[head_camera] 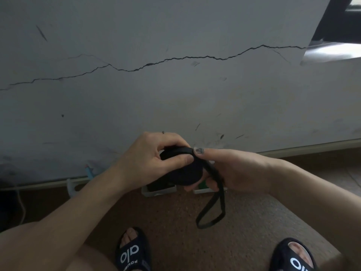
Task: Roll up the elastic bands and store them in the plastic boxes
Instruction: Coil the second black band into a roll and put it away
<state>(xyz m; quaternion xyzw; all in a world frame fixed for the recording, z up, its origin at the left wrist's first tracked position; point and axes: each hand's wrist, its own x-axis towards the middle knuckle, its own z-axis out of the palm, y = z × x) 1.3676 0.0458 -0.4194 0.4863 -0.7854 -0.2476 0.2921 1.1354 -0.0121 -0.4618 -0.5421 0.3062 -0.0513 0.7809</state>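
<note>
A: What sits closest to the camera?

B: Two feet in black sandals, the left sandal (pixel 132 251) with white lettering on its strap and the right sandal (pixel 293 257) at the bottom right edge. Both stand on a brown floor (pixel 175 222).

A: And above them?

B: Both bare forearms reach in from the lower corners and meet in the middle. The left hand (pixel 156 159) curls its fingers over a black elastic band (pixel 187 173), with the thumb pressed against the roll's side. The right hand (pixel 230 169) supports the roll from the right and below, its thumb laid along the top strand and its fingers curled under, so both hands are pinching the band, not spread.

A: Is the whole band rolled?

B: No. A thick wound part sits between the hands, and a loose loop (pixel 213 212) hangs down from the right hand, ending above the floor.

A: Where are the boxes?

B: Just behind the hands, on the floor by the wall. One pale plastic box (pixel 156 191) holds something dark. A second box (pixel 203 190) beside it shows only its rim and a bit of green.

A: Farther back?

B: A grey wall (pixel 175 94) with a long jagged crack (pixel 156 62) running across it, and a dark window frame (pixel 340 18) in the top right corner.
</note>
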